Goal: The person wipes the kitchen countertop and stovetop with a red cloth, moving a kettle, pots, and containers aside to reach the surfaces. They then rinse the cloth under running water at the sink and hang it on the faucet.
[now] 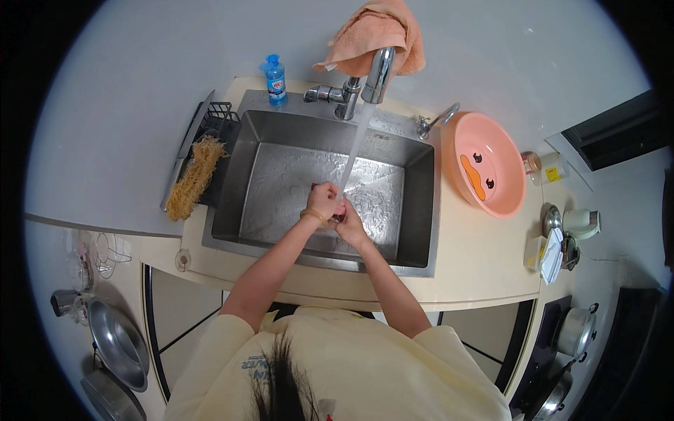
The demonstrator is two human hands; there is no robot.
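Observation:
Water runs from the chrome faucet [378,79] in a straight stream onto my two hands over the stainless steel sink [321,158]. My left hand [322,201], with a yellowish band at the wrist, has its fingers curled around a small dark red item [314,186]. Against it, my right hand [348,223] is curled too, and dark red shows between the hands. The fingers mostly hide the item, so its kind is unclear. Wet patches and droplets cover the sink floor beneath.
A knife [194,126] and a fibrous loofah scrubber [197,176] lie at a black rack [224,113] left of the sink. Behind stands a blue bottle [275,84]. An orange towel [368,39] drapes over the faucet. Right are a small tap [439,120] and a pink basin [497,158].

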